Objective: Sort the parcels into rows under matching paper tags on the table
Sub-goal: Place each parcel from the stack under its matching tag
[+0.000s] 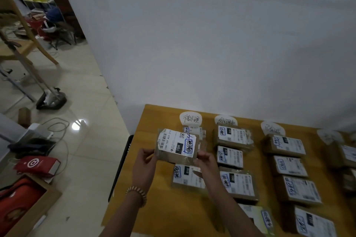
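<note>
A small brown cardboard parcel (178, 145) with a white shipping label and blue handwriting is held up over the leftmost row. My left hand (144, 163) grips its left edge and my right hand (207, 161) grips its right edge. Behind it, the first paper tag (190, 118) lies at the table's far edge, with a parcel (193, 130) under it partly hidden. Another parcel (187, 177) of that row lies below my hands. Rows of labelled parcels lie under the second tag (225, 120), the third tag (272, 128) and a fourth tag (329, 135).
The yellow wooden table (146, 121) stands against a white wall (212, 44). Left of the table on the tiled floor are a cardboard box (28, 208) with red packages, a red bag (37, 164), cables and wooden furniture legs.
</note>
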